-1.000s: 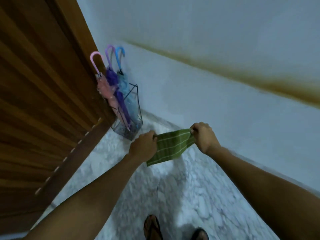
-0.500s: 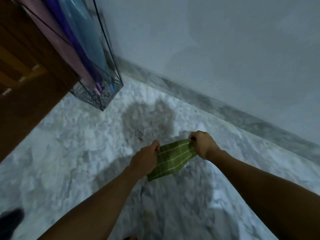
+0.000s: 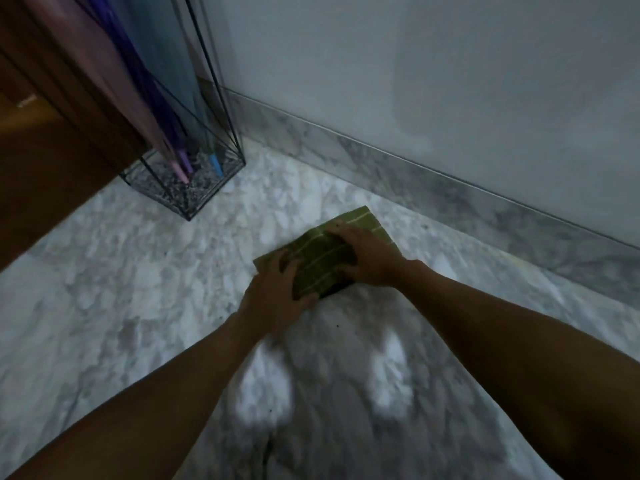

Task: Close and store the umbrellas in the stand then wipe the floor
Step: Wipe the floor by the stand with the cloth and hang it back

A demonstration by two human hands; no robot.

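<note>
Head view, item one: green cloth [image 3: 327,263] with pale stripes, folded, lying flat on the marble floor [image 3: 114,289], near the skirting [image 3: 398,161] and a little way out from the stand.

Left hand [image 3: 277,299]: fingers spread and laid over the near-left part of the cloth, pressing it down; not curled round it as far as can be seen.

Right hand [image 3: 369,258]: palm down on the right half of the cloth, fingers spread across the top, thumb on the near edge; it presses, and whether it also pinches the fabric cannot be told.

Stand [image 3: 187,181]: clear-walled box with dark wire edges and a gravelled bottom, on the floor against the wooden door [image 3: 45,140].

Umbrellas [image 3: 138,98]: three, closed, one pink, one purple, one blue, tips down in the stand and leaning up to the left. The storing part looks done; the wiping part is in hand.

Wall [image 3: 450,81]: pale, plain, above the skirting.

Risks, as judged:
- A wide sweep to the left could knock the stand, which looks light and carries long leaning loads; it may slide or tip.
- Folded layers may slip apart or bunch under uneven pressure, leaving streaks.
- Wet marble is likely slick; weight thrown forward on both hands could let the cloth shoot away.
- Knuckles may strike the skirting on a push to the right.
- Dim light could hide missed damp patches.
</note>
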